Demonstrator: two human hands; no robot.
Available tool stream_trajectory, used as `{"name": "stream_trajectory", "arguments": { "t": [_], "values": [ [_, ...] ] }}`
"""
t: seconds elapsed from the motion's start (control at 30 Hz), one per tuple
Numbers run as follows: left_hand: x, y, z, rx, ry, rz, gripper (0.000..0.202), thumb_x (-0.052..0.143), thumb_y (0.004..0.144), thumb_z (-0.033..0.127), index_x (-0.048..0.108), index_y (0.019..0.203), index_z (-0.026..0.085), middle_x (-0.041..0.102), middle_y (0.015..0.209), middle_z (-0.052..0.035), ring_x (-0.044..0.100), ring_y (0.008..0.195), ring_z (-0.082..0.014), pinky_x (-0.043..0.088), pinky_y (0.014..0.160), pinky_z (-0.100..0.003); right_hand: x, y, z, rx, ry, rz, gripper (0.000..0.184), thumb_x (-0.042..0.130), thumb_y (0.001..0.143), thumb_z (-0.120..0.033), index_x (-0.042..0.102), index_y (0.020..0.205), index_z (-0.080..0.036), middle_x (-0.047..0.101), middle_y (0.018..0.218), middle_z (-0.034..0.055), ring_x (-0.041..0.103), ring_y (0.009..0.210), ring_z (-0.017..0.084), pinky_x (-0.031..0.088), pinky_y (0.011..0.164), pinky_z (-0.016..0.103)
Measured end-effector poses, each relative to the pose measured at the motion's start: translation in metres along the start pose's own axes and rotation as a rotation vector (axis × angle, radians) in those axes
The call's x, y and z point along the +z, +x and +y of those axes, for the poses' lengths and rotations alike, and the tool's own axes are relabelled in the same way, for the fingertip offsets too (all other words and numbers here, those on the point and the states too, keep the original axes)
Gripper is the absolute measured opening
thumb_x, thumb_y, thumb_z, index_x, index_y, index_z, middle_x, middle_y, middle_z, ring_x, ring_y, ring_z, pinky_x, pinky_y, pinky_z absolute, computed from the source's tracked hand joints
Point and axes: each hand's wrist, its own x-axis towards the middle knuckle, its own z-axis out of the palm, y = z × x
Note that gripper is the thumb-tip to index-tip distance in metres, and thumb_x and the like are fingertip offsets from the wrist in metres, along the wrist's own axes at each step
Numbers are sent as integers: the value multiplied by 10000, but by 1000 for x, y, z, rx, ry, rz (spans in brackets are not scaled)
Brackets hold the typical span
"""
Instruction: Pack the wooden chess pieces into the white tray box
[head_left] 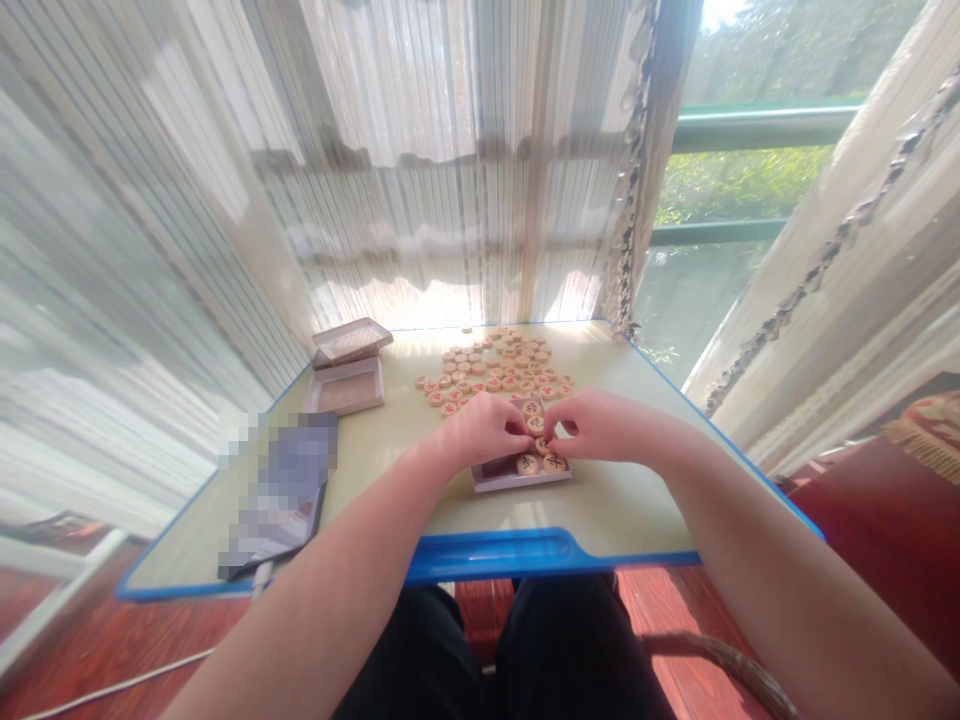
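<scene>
A shallow cardboard box (pixel 523 483) near the table's front holds several round wooden Chinese chess pieces (pixel 527 464) marked with dark characters. My left hand (pixel 486 432) reaches over the box's left side, fingers curled and thumb in close to the pieces. From the right comes my right hand (pixel 604 428), with thumb and fingers bent together. Between the two sets of fingertips lies one chess piece (pixel 542 445), touched from both sides. Beyond the box spreads a loose crowd of chess pieces (pixel 493 383), some with red characters. My left hand hides part of the box.
An open box (pixel 346 388) and a second box part (pixel 352 341) lie at the back left. A dark tablet-like device (pixel 289 490), partly pixelated, rests on the left with a white cable (pixel 127 683). A blue tray edge (pixel 491 556) runs along the table's front. Curtains (pixel 450 200) hang behind.
</scene>
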Motion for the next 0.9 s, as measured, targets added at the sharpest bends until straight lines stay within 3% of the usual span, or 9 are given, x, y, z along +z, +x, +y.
{"name": "stream_trajectory", "arguments": {
  "t": [0.47, 0.9],
  "values": [
    [0, -1, 1, 21, 41, -8, 189, 612, 710, 344, 724, 694, 192, 669, 667, 10, 562, 643, -114, 371, 554, -206, -5, -3, -8, -7, -5, -32, 194, 545, 707, -244, 716, 797, -223, 589, 630, -9, 467, 554, 106, 303, 541, 224],
    [-1, 0, 4, 46, 55, -18, 193, 611, 725, 347, 721, 709, 189, 669, 702, 7, 562, 677, -120, 372, 568, -206, -5, -4, -6, -55, 102, -188, 321, 514, 712, -219, 749, 921, -285, 585, 630, -19, 463, 529, 101, 317, 530, 231]
  ]
}}
